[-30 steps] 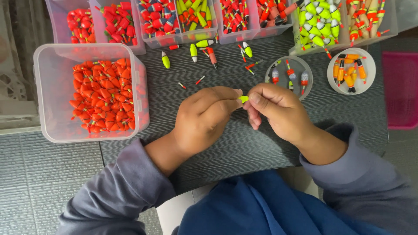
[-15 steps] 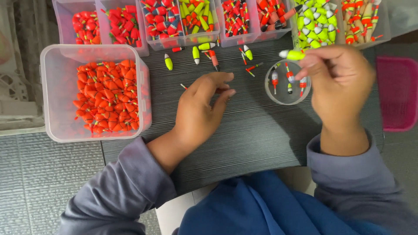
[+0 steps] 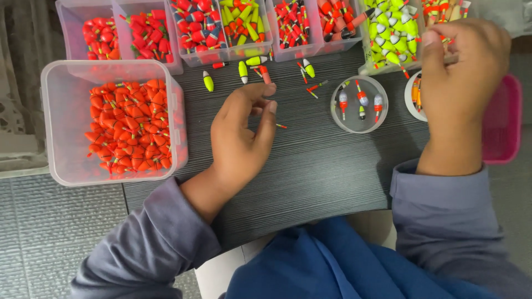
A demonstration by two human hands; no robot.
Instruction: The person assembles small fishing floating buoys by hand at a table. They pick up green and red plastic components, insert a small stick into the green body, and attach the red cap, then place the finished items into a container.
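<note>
L hand [image 3: 241, 138] by loose floats [image 3: 244, 71]

A dark, wood-grained tabletop [image 3: 327, 166] carried a clear plastic tub of orange floats [image 3: 113, 119] beside the left hand [image 3: 241, 138], loose yellow-green floats [image 3: 243, 71] beyond its fingertips, and a round clear dish [image 3: 359, 104] between the left hand and the right hand [image 3: 463, 66].

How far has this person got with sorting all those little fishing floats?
Mostly done, it seems: the big tub is full of orange floats and the back bins hold sorted colours. In hand: the right hand is over the yellow-green bin, the left hand rests near a tiny stick. Left: a few loose floats on the table.
</note>
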